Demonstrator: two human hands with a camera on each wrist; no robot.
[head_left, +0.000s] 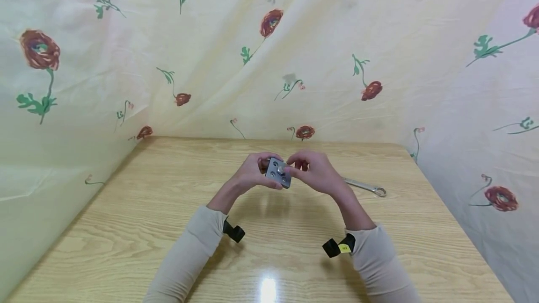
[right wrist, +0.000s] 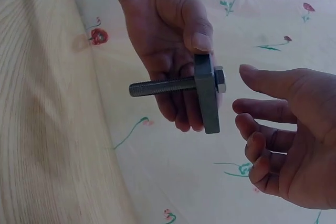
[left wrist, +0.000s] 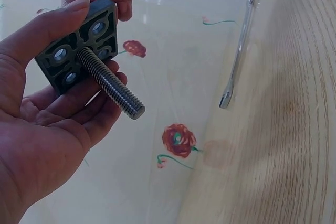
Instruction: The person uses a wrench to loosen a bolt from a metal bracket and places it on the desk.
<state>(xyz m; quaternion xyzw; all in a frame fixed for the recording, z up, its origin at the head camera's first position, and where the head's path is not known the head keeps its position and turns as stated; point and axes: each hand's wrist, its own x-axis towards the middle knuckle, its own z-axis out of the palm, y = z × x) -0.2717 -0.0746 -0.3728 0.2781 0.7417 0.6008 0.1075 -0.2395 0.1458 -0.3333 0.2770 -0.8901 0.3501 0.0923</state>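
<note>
1. Cream sheeting printed with red flowers and green stems hangs behind and on both sides of the table.
2. Pale wood-grain table spreads below.
3. Left hand: thumb and fingers clamp the edges of the plate, holding it above the table.
4. Right hand: thumb and loosely bent fingers stand apart, just beside the bolt's head, gripping nothing.
5. Long silver metal wrench lies on the table, partly hidden by the right hand in the head view.
6. Flat square grey plate has 4 round holes.
7. Silver threaded metal bolt passes through the plate's middle, head facing the right hand.
</note>
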